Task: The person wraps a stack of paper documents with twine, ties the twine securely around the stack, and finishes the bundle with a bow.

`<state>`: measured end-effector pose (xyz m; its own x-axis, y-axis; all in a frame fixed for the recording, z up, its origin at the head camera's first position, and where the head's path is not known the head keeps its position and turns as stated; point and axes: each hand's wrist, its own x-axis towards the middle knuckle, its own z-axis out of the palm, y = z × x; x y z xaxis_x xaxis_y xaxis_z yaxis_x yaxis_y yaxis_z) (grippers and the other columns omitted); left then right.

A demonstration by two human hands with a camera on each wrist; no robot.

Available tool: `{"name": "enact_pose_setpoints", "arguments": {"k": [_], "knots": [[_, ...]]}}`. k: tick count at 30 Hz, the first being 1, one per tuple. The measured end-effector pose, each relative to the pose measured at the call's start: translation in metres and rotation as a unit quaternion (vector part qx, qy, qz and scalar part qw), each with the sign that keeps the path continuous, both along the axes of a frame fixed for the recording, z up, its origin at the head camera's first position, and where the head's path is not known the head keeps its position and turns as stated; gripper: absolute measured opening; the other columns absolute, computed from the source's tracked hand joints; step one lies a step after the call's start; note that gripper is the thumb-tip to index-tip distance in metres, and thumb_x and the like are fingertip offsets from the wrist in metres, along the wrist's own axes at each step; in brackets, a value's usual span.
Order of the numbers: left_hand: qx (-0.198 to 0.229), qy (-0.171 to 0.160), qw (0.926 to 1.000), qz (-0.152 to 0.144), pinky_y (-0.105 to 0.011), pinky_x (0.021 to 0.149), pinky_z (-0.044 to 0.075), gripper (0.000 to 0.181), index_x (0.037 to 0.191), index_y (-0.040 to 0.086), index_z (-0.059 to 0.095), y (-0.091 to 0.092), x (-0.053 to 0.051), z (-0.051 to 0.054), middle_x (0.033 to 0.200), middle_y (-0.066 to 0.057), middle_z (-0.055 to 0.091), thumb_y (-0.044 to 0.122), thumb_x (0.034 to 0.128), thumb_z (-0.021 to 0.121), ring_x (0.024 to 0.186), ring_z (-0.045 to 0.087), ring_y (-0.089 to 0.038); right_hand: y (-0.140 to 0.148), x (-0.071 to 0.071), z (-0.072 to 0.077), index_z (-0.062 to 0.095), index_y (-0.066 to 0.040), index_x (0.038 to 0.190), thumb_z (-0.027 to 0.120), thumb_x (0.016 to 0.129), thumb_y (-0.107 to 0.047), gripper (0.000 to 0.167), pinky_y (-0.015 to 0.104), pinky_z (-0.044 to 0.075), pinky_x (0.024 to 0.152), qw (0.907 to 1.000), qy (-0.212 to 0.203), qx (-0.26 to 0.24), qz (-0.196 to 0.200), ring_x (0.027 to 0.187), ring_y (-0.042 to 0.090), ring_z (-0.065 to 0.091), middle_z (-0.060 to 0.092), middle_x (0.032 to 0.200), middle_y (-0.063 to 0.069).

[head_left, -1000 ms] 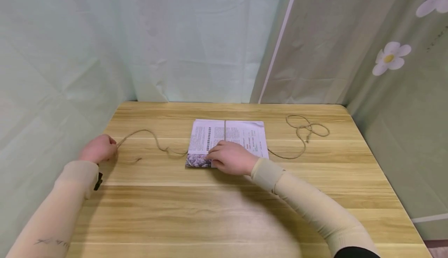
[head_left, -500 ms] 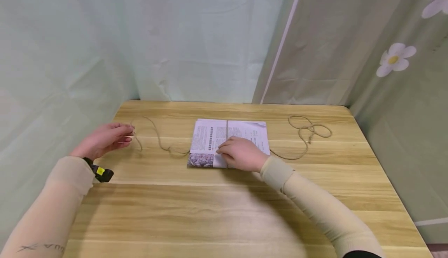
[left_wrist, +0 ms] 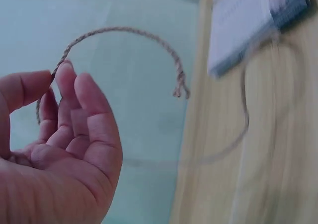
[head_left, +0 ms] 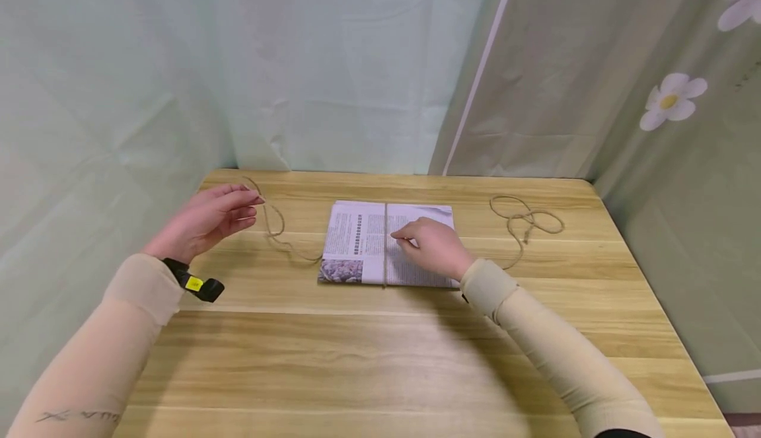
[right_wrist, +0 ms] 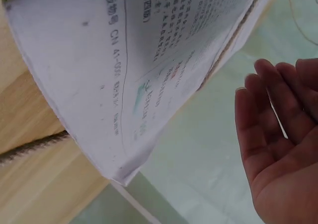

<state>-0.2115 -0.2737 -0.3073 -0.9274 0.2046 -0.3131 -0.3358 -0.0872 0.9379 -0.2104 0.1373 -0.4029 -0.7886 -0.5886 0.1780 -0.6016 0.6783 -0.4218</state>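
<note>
A folded stack of newspapers (head_left: 345, 232) lies mid-table with brown twine (head_left: 385, 217) crossing its top from back to front. To its left, raised off the table, my left hand (head_left: 208, 219) pinches a length of that twine between thumb and forefinger. In the left wrist view the twine's frayed end (left_wrist: 180, 87) arcs free beyond the fingertips. Slack twine (left_wrist: 245, 110) runs from there back to the stack. Over the right half of the papers is my right hand (head_left: 433, 246), fingers loosely bent. The right wrist view shows nothing in its visible fingers (right_wrist: 248, 114).
Another tail of twine (head_left: 532, 217) lies looped on the wooden table (head_left: 333, 365) right of the stack. Pale curtains (head_left: 339, 68) hang behind the table and at both sides.
My left hand has lifted the twine end off the table and moved right and away from me. The right hand has slid right, off the crossing twine, uncovering more of it.
</note>
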Motion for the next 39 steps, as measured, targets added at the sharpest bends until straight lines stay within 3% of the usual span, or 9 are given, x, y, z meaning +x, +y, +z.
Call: {"name": "enact_pose_setpoints", "arguments": {"k": [8, 13, 19, 23, 27, 29, 32, 36, 39], "knots": [[0.023, 0.034, 0.9991, -0.014, -0.026, 0.080, 0.058, 0.008, 0.102, 0.005, 0.067, 0.052, -0.002, 0.006, 0.103, -0.005, 0.072, 0.013, 0.1007, 0.067, 0.083, 0.067, -0.012, -0.006, -0.005, 0.010, 0.078, -0.017, 0.119, 0.063, 0.103, -0.031, 0.026, 0.034, 0.053, 0.082, 0.9875, -0.086, -0.121, -0.054, 0.093, 0.011, 0.065, 0.074, 0.109, -0.005], [0.012, 0.045, 0.9986, -0.026, -0.024, 0.080, 0.058, 0.016, 0.108, 0.001, 0.061, 0.086, -0.003, 0.006, 0.109, -0.007, 0.070, 0.012, 0.0999, 0.068, 0.085, 0.064, -0.012, -0.020, -0.005, 0.021, 0.077, -0.024, 0.119, 0.066, 0.101, -0.037, 0.025, 0.035, 0.053, 0.081, 0.9654, -0.141, -0.213, -0.053, 0.095, 0.011, 0.064, 0.073, 0.109, -0.011], [-0.012, 0.057, 0.9971, -0.049, -0.025, 0.082, 0.057, 0.025, 0.112, -0.002, 0.054, 0.117, -0.003, 0.004, 0.116, -0.009, 0.067, 0.014, 0.0995, 0.069, 0.087, 0.062, -0.014, -0.039, -0.007, 0.031, 0.076, -0.022, 0.121, 0.073, 0.097, -0.037, 0.029, 0.037, 0.053, 0.081, 0.9371, -0.186, -0.292, -0.044, 0.099, 0.014, 0.064, 0.071, 0.113, -0.011], [-0.028, 0.077, 0.9945, -0.065, -0.027, 0.082, 0.057, 0.021, 0.110, -0.001, 0.056, 0.129, -0.004, 0.001, 0.115, -0.010, 0.068, 0.014, 0.1005, 0.068, 0.088, 0.061, -0.015, -0.042, -0.006, 0.038, 0.077, -0.020, 0.113, 0.073, 0.097, -0.035, 0.023, 0.036, 0.053, 0.078, 0.9248, -0.188, -0.327, -0.050, 0.092, 0.017, 0.065, 0.074, 0.103, -0.006], [-0.089, 0.094, 0.9876, -0.089, -0.031, 0.084, 0.057, 0.032, 0.121, -0.002, 0.057, 0.130, -0.005, -0.001, 0.119, -0.010, 0.068, 0.019, 0.1004, 0.068, 0.094, 0.061, -0.020, -0.033, -0.006, 0.047, 0.077, -0.018, 0.108, 0.072, 0.097, -0.037, 0.022, 0.033, 0.051, 0.071, 0.9070, -0.207, -0.358, -0.077, 0.088, 0.018, 0.066, 0.074, 0.099, 0.005], [-0.143, 0.109, 0.9781, -0.105, -0.035, 0.083, 0.058, 0.034, 0.124, -0.001, 0.060, 0.129, -0.006, -0.003, 0.116, -0.011, 0.068, 0.022, 0.0998, 0.069, 0.093, 0.063, -0.022, -0.025, -0.009, 0.053, 0.076, -0.015, 0.110, 0.072, 0.098, -0.035, 0.024, 0.031, 0.050, 0.068, 0.8983, -0.210, -0.376, -0.086, 0.087, 0.020, 0.067, 0.074, 0.101, 0.007], [-0.232, 0.150, 0.9532, -0.123, -0.038, 0.078, 0.058, 0.032, 0.120, 0.002, 0.064, 0.124, -0.006, -0.006, 0.109, -0.013, 0.069, 0.025, 0.0988, 0.070, 0.087, 0.064, -0.026, -0.012, -0.013, 0.065, 0.074, -0.008, 0.113, 0.070, 0.099, -0.030, 0.027, 0.029, 0.050, 0.066, 0.8909, -0.196, -0.400, -0.089, 0.087, 0.024, 0.067, 0.075, 0.104, 0.007], [-0.361, 0.226, 0.8975, -0.114, -0.038, 0.072, 0.053, 0.030, 0.118, 0.006, 0.066, 0.117, -0.007, -0.013, 0.107, -0.011, 0.066, 0.028, 0.0980, 0.070, 0.083, 0.062, -0.027, 0.007, -0.019, 0.081, 0.074, -0.006, 0.113, 0.071, 0.099, -0.029, 0.027, 0.031, 0.052, 0.065, 0.8885, -0.163, -0.418, -0.096, 0.085, 0.026, 0.065, 0.075, 0.103, 0.007], [-0.441, 0.242, 0.8541, -0.132, -0.042, 0.079, 0.051, 0.038, 0.122, 0.007, 0.066, 0.110, -0.008, -0.024, 0.112, -0.008, 0.065, 0.035, 0.0966, 0.071, 0.092, 0.062, -0.027, 0.020, -0.022, 0.089, 0.074, -0.005, 0.114, 0.071, 0.099, -0.031, 0.029, 0.032, 0.052, 0.065, 0.8845, -0.155, -0.427, -0.105, 0.085, 0.025, 0.064, 0.075, 0.104, 0.009]]}}
